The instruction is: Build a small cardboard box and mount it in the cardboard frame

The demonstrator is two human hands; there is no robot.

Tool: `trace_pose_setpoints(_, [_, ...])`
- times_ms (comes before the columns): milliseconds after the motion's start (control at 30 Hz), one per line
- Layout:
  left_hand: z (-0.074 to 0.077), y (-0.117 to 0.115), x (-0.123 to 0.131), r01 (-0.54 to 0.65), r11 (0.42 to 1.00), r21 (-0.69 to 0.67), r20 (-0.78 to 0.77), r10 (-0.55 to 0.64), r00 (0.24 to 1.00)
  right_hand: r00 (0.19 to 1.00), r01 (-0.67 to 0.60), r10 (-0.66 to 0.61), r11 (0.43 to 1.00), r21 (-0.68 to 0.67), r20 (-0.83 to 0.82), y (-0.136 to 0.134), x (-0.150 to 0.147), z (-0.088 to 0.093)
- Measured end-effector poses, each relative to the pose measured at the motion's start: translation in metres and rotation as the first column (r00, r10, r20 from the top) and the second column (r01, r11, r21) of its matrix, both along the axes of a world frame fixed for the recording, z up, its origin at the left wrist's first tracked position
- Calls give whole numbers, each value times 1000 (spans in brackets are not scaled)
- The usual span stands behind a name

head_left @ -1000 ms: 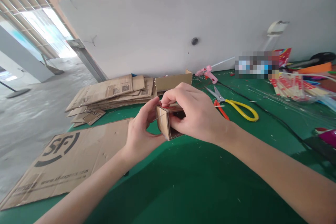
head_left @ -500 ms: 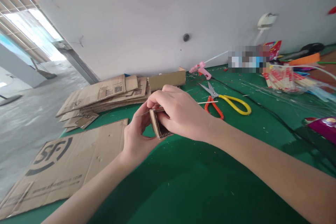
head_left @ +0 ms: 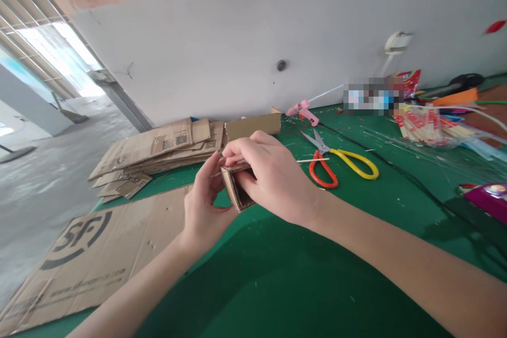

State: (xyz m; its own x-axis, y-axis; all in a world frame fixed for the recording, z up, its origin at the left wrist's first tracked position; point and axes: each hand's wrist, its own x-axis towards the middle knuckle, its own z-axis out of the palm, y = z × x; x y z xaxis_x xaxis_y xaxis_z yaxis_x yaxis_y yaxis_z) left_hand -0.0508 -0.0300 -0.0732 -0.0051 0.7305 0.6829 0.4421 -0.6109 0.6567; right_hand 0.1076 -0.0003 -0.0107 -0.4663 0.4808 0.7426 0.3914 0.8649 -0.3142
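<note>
Showing matt brown corrugated cardboard in the small box, matt green cloth covering the table, glossy plastic handles on the scissors.

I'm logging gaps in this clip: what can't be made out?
Head view.
Far side of the small brown cardboard box: behind the right hand; the left hand covers a corner.
Most of the thin wooden stick: under the fingers.
The pixelated patch: unreadable.
The purple object: cut by the right edge.

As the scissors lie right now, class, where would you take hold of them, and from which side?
Grip the scissors by the orange and yellow handle loops, from the near side: they lie flat, blades pointing away toward the wall.
</note>
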Motion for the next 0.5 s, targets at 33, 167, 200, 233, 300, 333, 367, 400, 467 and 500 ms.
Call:
trace_pose_setpoints(33, [0, 0, 0, 8, 1000, -4, 8, -8, 1000, 1000, 5, -5, 1000, 15, 9, 0, 0, 1])
trace_pose_setpoints(167, [0, 2, -1, 40, 999, -37, 44, -38, 998, 1000, 7, -9, 998, 62, 25, 2, 0, 3])
trace_pose_setpoints(200, [1, 2, -1, 41, 998, -48, 44, -39, 998, 1000, 5, -7, 997, 75, 28, 3, -1, 2])
trace_pose_setpoints(233, [0, 2, -1, 41, 997, -60, 43, -38, 998, 999, 4, -7, 996, 93, 31, 4, -1, 1])
trace_pose_setpoints(300, [0, 2, -1, 46, 995, -89, 47, -42, 998, 999, 9, -14, 992, 128, 35, 6, -1, -2])
trace_pose_setpoints(333, [-1, 3, -1, 58, 993, -107, 56, -52, 997, 999, 12, -17, 990, 138, 36, 7, -1, -4])
trace_pose_setpoints(367, [-1, 4, -2, 74, 990, -124, 68, -66, 995, 999, 13, -18, 989, 145, 33, 8, -1, -5])
trace_pose_setpoints(400, [-2, 6, -2, 94, 986, -141, 77, -84, 993, 999, 13, -17, 989, 146, 30, 10, -1, -6])
trace_pose_setpoints(467, [-2, 11, -5, 129, 977, -168, 70, -119, 990, 999, 35, -39, 991, 129, 28, 13, -1, -9])
trace_pose_setpoints(500, [-1, 13, -6, 132, 976, -174, 56, -124, 991, 997, 64, -68, 991, 117, 23, 15, -1, -10])
